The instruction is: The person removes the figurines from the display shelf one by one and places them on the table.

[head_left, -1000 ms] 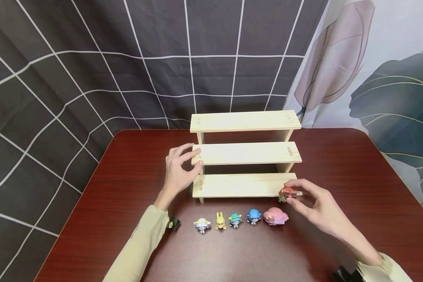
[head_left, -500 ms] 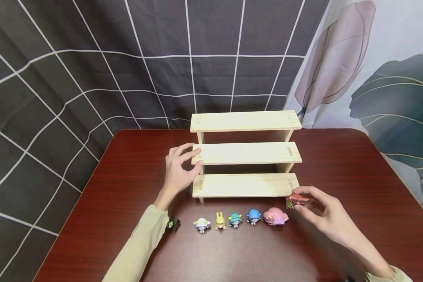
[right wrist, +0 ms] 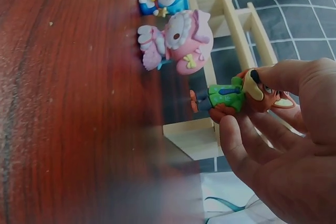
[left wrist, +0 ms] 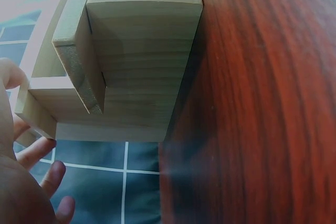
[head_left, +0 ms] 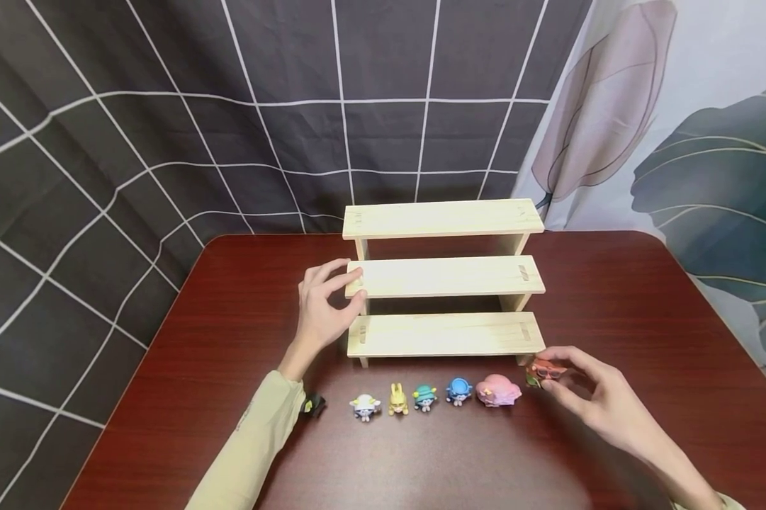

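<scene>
My right hand (head_left: 596, 389) pinches an orange fox figurine (head_left: 544, 372) off the right front corner of the tiered wooden shelf (head_left: 446, 334). In the right wrist view the fox figurine (right wrist: 227, 97) wears a green shirt and blue tie, its feet pointing at the table. My left hand (head_left: 324, 306) grips the left end of the shelf's middle board (head_left: 449, 276) between thumb and fingers. Just left of the fox, a pink figurine (head_left: 498, 391) stands in a row with a blue one (head_left: 459, 391), a teal-hatted one (head_left: 425, 398), a yellow rabbit-eared one (head_left: 398, 399) and a white one (head_left: 365, 407).
The shelf stands on a dark red wooden table (head_left: 242, 312), its top board (head_left: 443, 218) towards the back. Behind hang a grey curtain with white grid lines (head_left: 383, 134) and a pale leaf-patterned curtain (head_left: 714, 177). A black wrist strap (head_left: 314, 404) shows by the left sleeve.
My right hand has drawn the fox figurine from the front right end of the bottom board, moving right and towards me. The left hand has kept its place on the shelf.
</scene>
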Action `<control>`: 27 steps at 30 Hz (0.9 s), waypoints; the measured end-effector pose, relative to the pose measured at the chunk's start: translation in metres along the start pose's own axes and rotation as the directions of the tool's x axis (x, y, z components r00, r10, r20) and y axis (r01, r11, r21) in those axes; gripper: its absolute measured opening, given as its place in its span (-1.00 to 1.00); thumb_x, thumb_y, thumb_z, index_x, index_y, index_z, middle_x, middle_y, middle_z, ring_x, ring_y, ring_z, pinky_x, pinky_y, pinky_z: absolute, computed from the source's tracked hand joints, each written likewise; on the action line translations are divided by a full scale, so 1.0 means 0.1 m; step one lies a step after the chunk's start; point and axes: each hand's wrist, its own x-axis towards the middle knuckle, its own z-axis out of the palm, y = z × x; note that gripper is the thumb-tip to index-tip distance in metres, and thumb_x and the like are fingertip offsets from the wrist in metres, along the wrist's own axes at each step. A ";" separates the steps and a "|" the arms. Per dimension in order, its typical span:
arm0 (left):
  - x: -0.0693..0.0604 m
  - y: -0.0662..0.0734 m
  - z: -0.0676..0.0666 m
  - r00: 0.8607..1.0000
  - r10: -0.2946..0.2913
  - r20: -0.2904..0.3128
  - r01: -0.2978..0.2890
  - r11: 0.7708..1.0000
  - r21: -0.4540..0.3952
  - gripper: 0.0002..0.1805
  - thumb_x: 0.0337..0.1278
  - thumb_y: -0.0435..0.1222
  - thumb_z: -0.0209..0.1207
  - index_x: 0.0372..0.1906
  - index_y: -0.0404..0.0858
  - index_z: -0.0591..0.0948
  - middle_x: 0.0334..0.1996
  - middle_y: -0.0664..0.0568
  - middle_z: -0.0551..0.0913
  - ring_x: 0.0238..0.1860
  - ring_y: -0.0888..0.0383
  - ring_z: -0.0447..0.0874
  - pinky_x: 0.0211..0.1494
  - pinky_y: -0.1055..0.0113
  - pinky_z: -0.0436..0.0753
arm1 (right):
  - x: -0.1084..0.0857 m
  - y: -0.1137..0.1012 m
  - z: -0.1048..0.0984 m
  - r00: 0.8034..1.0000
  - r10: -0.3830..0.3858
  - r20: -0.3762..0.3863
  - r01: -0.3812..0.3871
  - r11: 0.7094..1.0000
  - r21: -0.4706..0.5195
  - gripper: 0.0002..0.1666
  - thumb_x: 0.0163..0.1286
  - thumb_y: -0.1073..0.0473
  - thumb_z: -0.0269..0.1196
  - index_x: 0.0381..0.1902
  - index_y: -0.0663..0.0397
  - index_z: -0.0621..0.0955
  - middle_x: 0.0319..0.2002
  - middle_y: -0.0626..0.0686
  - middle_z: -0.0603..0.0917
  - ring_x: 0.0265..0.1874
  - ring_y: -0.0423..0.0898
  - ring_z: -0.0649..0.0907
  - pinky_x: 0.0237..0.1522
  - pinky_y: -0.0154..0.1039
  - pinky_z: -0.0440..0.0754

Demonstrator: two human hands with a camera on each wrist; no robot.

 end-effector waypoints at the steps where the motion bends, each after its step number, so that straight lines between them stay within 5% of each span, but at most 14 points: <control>1: 0.00 0.00 0.00 1.000 0.000 0.000 0.000 1.000 -0.001 -0.63 -0.05 -0.24 0.39 -0.05 -0.19 0.79 0.09 -0.12 0.66 0.03 -0.14 0.46 0.03 -0.16 0.24 | -0.01 0.01 0.00 1.000 0.006 0.000 -0.006 1.000 0.000 -0.39 -0.01 0.71 0.35 0.04 0.29 0.59 -0.20 0.03 0.70 -0.36 -0.16 0.70 -0.21 -0.46 0.61; 27: 0.00 0.03 -0.02 1.000 -0.013 0.015 0.013 1.000 0.006 -0.63 -0.03 -0.23 0.37 -0.04 -0.19 0.79 0.09 -0.11 0.66 0.04 -0.12 0.46 0.05 -0.15 0.24 | -0.11 0.23 0.09 0.999 0.000 0.035 -0.002 0.999 0.048 -0.46 0.04 0.70 0.34 0.01 0.37 0.56 -0.19 0.06 0.69 -0.40 -0.13 0.69 -0.30 -0.43 0.59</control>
